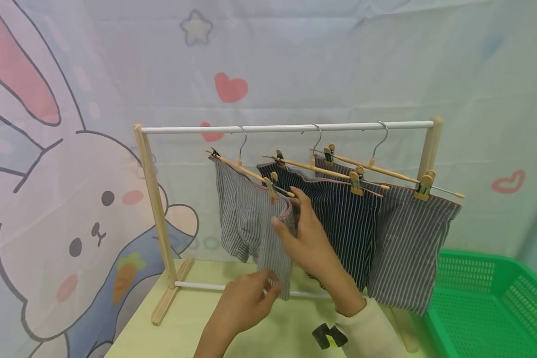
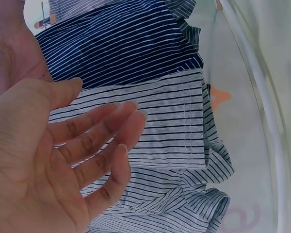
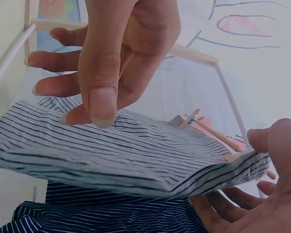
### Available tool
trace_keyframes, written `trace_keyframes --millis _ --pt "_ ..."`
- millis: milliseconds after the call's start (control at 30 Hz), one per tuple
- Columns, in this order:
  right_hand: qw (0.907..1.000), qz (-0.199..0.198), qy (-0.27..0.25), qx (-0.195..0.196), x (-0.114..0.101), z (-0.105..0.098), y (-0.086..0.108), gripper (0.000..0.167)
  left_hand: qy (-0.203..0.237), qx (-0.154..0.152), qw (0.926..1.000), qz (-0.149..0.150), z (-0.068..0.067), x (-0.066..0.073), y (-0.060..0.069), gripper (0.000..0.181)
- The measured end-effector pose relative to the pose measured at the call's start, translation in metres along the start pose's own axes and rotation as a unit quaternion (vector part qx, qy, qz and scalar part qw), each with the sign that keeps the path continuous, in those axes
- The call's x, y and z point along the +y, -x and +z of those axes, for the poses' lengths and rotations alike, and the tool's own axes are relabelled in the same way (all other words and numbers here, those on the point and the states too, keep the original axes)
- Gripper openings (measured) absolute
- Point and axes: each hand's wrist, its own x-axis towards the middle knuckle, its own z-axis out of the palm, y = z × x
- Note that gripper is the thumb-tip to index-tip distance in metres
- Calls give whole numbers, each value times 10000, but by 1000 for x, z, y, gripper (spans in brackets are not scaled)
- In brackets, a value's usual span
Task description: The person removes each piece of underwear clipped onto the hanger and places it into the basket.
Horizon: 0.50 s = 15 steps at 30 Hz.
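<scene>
Light striped shorts (image 1: 250,209) hang by clips from a wooden hanger (image 1: 250,171) at the left of the rack. My right hand (image 1: 311,243) is at their right waist corner, its thumb on the near side and the other fingers behind, spread apart. In the right wrist view, no firm pinch shows on the striped cloth (image 3: 111,150). My left hand (image 1: 248,301) is beside the lower leg, fingers loosely bent. The left wrist view shows nothing in the left hand (image 2: 63,150); whether its fingertips touch the cloth I cannot tell.
Dark striped shorts (image 1: 344,219) and grey striped shorts (image 1: 411,243) hang farther right on the white rail (image 1: 277,129). A green basket (image 1: 465,256) stands at the right. A small black object (image 1: 323,335) lies on the pale yellow table (image 1: 161,343).
</scene>
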Motion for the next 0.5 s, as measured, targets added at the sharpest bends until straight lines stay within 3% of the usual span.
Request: trace_keyframes --millis 167,500 --pt "9997 -210 79 63 -2 1 -5 77 54 -40 10000 -17 1 0 0 35" --pt "9991 -162 373 151 -10 2 -13 69 39 -132 9999 -91 -4 0 1 34"
